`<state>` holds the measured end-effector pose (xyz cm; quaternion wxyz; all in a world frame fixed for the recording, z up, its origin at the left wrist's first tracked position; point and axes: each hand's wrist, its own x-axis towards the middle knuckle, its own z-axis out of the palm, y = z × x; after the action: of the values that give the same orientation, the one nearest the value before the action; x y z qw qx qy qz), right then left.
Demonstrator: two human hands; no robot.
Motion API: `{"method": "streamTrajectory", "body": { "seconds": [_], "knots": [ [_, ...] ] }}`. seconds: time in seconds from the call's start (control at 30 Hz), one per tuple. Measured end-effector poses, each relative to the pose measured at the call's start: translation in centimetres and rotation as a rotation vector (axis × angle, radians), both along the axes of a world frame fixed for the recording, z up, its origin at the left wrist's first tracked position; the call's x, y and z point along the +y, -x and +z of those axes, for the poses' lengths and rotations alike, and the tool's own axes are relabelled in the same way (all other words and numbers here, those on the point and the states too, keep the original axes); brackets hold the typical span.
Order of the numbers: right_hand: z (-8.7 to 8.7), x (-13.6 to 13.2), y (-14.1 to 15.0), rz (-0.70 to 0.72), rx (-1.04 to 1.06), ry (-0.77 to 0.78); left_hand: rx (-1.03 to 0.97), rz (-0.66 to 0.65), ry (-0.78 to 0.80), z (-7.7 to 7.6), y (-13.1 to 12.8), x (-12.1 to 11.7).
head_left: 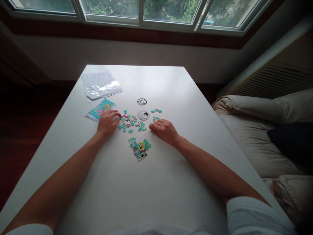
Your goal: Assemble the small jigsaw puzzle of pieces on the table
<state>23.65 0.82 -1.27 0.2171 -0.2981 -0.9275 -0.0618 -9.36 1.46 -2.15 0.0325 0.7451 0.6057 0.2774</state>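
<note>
Loose jigsaw puzzle pieces (132,124), mostly teal with some pink, lie scattered on the table between my hands. My left hand (107,124) rests at their left edge, fingers bent and thumb apart, beside the picture sheet (101,109) with the cartoon print. At the right side of the pieces, my right hand (165,131) has its fingertips pressed together low over the table; whatever is in them is hidden. Nearer to me lies a partly joined puzzle section (140,148) showing a yellow cartoon figure. Neither hand touches it.
A clear plastic bag with papers (101,85) lies at the table's back left. Two round fittings, a hole (141,101) and a grey ring (143,115), sit in the white tabletop (146,195). A beige sofa (244,137) stands to the right, windows (168,11) ahead.
</note>
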Motion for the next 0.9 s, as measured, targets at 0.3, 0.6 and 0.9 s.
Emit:
{"method": "streamTrajectory", "body": {
  "seconds": [0.3,0.6,0.9],
  "knots": [
    [0.09,0.12,-0.02,0.013,-0.013,0.038,0.002,0.0,0.016,0.33,-0.12,-0.11],
    [0.22,0.32,-0.13,0.041,-0.047,0.103,0.011,0.004,0.023,0.2,-0.04,-0.11],
    [0.13,0.34,-0.15,0.054,-0.026,0.128,0.016,0.021,0.017,0.31,-0.05,-0.09]
  ]
}}
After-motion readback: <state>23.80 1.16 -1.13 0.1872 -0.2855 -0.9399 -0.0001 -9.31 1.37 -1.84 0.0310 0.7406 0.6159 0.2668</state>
